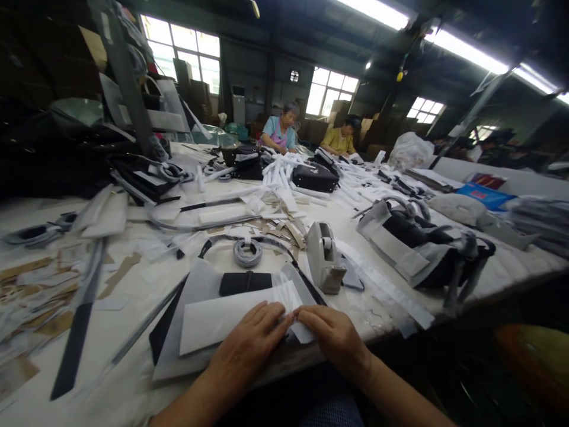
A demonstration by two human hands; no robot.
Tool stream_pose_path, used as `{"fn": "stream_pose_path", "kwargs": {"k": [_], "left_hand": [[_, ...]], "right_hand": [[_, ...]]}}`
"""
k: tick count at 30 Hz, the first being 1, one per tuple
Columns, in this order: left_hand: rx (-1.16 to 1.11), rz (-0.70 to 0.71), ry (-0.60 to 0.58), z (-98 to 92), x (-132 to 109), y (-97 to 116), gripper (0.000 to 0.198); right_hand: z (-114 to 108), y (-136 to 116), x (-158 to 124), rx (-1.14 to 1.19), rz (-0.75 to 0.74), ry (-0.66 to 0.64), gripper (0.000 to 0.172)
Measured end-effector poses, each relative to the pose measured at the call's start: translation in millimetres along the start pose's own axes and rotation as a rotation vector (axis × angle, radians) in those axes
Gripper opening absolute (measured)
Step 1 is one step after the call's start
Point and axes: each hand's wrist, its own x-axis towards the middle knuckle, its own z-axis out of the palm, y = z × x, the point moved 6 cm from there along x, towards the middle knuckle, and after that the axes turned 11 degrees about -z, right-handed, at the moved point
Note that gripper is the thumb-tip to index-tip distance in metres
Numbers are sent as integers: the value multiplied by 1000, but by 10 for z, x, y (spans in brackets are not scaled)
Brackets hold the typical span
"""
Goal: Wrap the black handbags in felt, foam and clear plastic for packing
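Note:
My left hand (249,347) lies on a white paper sheet (213,320) at the near table edge, fingers together and pressing its right end. My right hand (331,335) meets it from the right, fingertips pinching the same folded end of the sheet. Under the sheet a black bag part (244,283) shows, resting on a grey wrapping sheet (178,350). A grey tape dispenser (324,258) stands just beyond my right hand.
A tape roll (248,251), black straps (75,338) and brown paper scraps (40,290) litter the white table (115,332). Wrapped black bags (418,243) lie at the right. Two people (306,135) sit at the far end, behind white strips and black bags.

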Motion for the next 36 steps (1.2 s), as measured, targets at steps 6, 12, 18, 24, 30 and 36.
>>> {"fn": "stream_pose_path", "kwargs": {"k": [6,12,18,24,30,36], "left_hand": [[-91,-20,110,-43,-21,-13,33],[-153,-81,-8,57,-42,-50,26],[-205,-133,-1,65,-42,-48,24],[-198,-116,31,63,-55,-63,32],[-247,-108,28,2,-33,-59,32],[-298,-141,-14,-35,19,-65,34]], "right_hand": [[91,158,61,24,116,-77,26],[176,297,47,97,270,-118,37],[253,413,23,129,400,-175,33],[250,360,131,-45,234,-262,21],[106,283,183,-46,223,-152,28],[25,200,267,-144,181,-106,27]]}}
